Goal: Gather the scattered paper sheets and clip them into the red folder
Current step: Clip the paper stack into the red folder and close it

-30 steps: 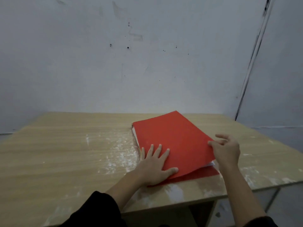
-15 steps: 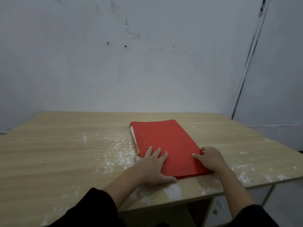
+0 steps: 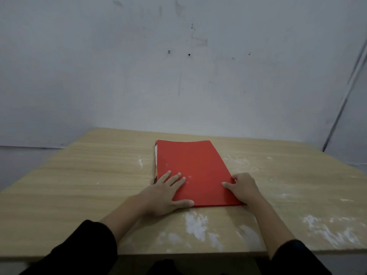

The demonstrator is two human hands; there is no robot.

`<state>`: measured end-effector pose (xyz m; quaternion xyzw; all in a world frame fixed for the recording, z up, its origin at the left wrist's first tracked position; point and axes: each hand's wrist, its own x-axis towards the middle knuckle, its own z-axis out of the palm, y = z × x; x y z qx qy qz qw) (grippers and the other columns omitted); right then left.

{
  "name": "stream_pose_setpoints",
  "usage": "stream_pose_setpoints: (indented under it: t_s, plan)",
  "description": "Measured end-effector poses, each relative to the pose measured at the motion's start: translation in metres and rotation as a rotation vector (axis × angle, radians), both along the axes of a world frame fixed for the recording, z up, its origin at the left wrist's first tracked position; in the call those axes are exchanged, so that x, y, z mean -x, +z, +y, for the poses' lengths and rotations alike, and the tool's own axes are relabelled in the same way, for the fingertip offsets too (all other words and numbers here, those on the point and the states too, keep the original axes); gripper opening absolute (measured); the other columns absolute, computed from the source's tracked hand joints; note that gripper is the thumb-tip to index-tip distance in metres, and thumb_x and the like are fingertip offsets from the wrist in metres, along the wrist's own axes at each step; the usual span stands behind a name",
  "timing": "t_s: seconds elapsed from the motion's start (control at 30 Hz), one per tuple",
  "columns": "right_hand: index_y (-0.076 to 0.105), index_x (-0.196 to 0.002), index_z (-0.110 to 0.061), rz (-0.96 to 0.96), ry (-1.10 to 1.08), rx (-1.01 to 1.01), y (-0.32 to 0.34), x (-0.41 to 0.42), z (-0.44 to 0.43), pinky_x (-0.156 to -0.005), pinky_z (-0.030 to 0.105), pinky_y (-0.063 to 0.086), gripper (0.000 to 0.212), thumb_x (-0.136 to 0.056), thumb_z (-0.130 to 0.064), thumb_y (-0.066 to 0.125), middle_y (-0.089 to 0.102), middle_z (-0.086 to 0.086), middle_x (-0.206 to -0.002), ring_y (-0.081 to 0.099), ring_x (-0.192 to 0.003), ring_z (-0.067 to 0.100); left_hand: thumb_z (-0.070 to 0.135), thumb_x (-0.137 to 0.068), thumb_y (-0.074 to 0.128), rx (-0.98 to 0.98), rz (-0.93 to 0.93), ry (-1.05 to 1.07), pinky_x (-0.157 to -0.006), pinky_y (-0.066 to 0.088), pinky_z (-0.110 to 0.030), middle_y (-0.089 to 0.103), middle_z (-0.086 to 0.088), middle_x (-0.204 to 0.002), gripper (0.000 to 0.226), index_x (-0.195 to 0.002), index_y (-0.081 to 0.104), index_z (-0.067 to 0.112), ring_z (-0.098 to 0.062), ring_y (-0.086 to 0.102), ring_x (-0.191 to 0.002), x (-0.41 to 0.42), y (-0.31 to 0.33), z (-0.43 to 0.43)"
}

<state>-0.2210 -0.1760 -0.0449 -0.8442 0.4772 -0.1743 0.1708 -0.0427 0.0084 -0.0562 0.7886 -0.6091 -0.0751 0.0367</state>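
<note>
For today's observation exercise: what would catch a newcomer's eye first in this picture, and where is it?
The red folder stands out, lying shut in the middle of the wooden table. The left hand lies flat on its near left corner and the right hand rests on its near right edge. White smears mark the table's near edge.

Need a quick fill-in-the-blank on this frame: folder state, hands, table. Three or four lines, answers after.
1. The red folder lies ____ on the table, cover down.
2. The left hand rests ____ on the folder's near left corner, fingers spread.
3. The right hand touches the folder's near ____ corner.
4. A thin strip of white paper shows along the folder's ____ edge.

Answers: closed; flat; right; left
</note>
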Motion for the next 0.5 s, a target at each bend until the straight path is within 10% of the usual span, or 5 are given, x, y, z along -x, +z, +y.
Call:
stream_pose_setpoints:
  t_s: [0.5]
  plan:
    - [0.056,-0.117,-0.002,0.100,0.179,-0.018,-0.001,-0.190,0.057,-0.103,0.040,0.035,0.048,-0.094,-0.044,0.050,0.032,0.018,-0.140,0.033,-0.127,0.032,0.090,-0.059,0.034,-0.029,-0.001,0.407,-0.116,0.004,-0.056,-0.019,-0.001,-0.159,0.099,-0.145,-0.001,0.054,-0.024,-0.017,-0.146,-0.168,0.002,0.076]
